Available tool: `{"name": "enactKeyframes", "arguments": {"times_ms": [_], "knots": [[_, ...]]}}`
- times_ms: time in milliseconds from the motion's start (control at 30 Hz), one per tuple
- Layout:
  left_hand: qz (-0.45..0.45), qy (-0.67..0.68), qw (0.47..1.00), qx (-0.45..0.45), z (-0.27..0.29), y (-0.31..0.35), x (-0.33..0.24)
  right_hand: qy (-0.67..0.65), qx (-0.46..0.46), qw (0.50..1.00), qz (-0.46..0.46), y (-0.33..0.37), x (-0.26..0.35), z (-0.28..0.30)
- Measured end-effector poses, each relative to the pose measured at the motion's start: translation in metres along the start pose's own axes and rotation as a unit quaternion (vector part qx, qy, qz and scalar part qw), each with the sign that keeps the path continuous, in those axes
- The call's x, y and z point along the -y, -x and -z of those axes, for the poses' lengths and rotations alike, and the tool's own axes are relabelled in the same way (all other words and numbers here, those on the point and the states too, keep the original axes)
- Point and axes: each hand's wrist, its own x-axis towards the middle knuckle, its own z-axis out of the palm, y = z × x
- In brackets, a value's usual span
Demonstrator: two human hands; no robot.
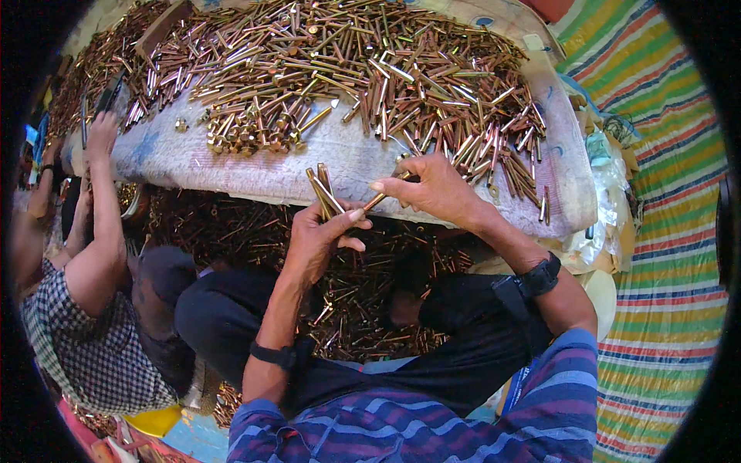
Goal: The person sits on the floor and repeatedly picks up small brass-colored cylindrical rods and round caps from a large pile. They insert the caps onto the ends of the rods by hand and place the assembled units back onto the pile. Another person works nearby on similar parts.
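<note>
My left hand point(310, 241) is closed around a few gold-coloured metal bolts point(323, 189), whose ends stick up past the thumb. Just to its right, my right hand point(441, 189) pinches another bolt point(378, 201) between thumb and fingers. That bolt slants down toward the left fingertips; whether those touch it I cannot tell. Both hands are over the near edge of a padded, cloth-covered work surface point(262, 176). A large heap of similar bolts and rods point(324, 65) spreads across it, with a cluster of hex-headed pieces point(255, 133) at its near side.
More metal pieces point(347, 289) lie below, between my knees. At the left, a co-worker in a checked garment point(100, 339) reaches a hand point(102, 135) to the heap. Clear plastic bags point(610, 204) lie at the right beside a striped sheet point(664, 270).
</note>
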Motion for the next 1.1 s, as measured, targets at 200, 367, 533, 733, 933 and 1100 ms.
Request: {"name": "enactKeyframes", "arguments": {"times_ms": [200,367,533,733,933,1100], "knots": [[-0.011,-0.025,1.000,-0.004,0.000,0.000,0.002,-0.010,-0.011,0.998,0.053,0.002,0.003,-0.003],[0.001,-0.081,0.996,0.020,-0.001,0.000,0.005,0.015,0.016,0.998,0.064,0.002,0.010,-0.001],[0.011,-0.073,0.997,0.014,0.003,0.001,0.003,-0.124,0.007,0.992,-0.028,-0.004,0.007,0.019],[0.002,-0.050,0.999,-0.015,0.003,0.001,0.005,0.181,-0.105,0.975,0.071,-0.027,-0.028,0.014],[0.005,-0.043,0.999,-0.007,0.010,0.000,0.004,0.291,-0.099,0.949,0.074,-0.038,-0.045,-0.001],[0.002,-0.041,0.999,-0.014,0.011,0.001,0.004,0.302,-0.087,0.947,0.068,-0.038,-0.041,-0.002]]}}
